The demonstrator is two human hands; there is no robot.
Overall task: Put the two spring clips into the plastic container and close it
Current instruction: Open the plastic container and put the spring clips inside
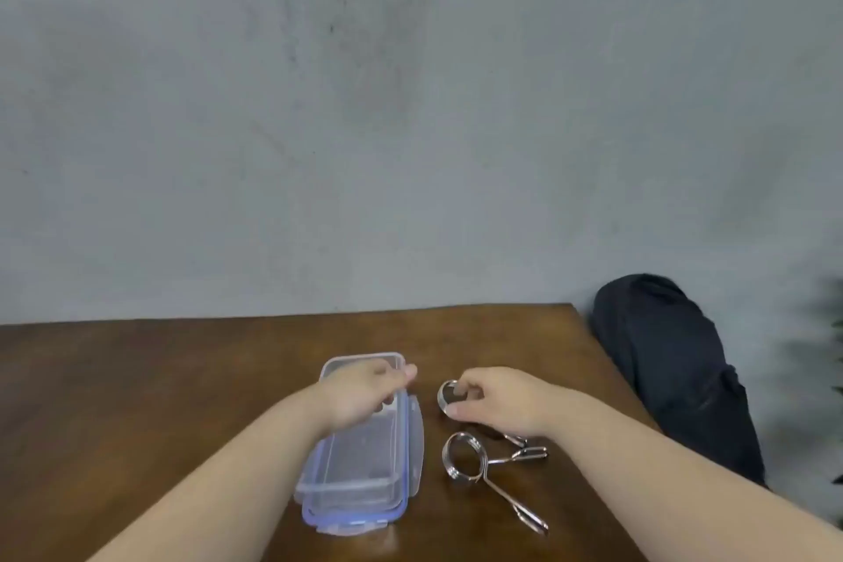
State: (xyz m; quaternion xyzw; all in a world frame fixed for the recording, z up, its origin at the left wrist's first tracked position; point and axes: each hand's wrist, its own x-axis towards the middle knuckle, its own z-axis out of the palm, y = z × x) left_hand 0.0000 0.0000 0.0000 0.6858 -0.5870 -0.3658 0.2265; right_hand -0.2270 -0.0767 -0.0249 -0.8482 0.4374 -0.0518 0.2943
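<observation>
A clear plastic container point(353, 477) with a blue-edged lid lies lengthwise on the brown table. My left hand point(365, 392) rests on its far end, fingers curled over the lid's far right edge. To its right, my right hand point(497, 399) pinches the coil of the far spring clip point(447, 395) between thumb and fingers; that clip's handles are hidden under my palm. The near spring clip point(474, 465), silver wire with a round coil and two long handles, lies free on the table just in front of that hand.
The wooden table point(159, 402) ends at a corner on the right, near my right forearm. A black bag point(675, 370) sits beyond that edge against the grey wall. Green leaves show at the far right edge.
</observation>
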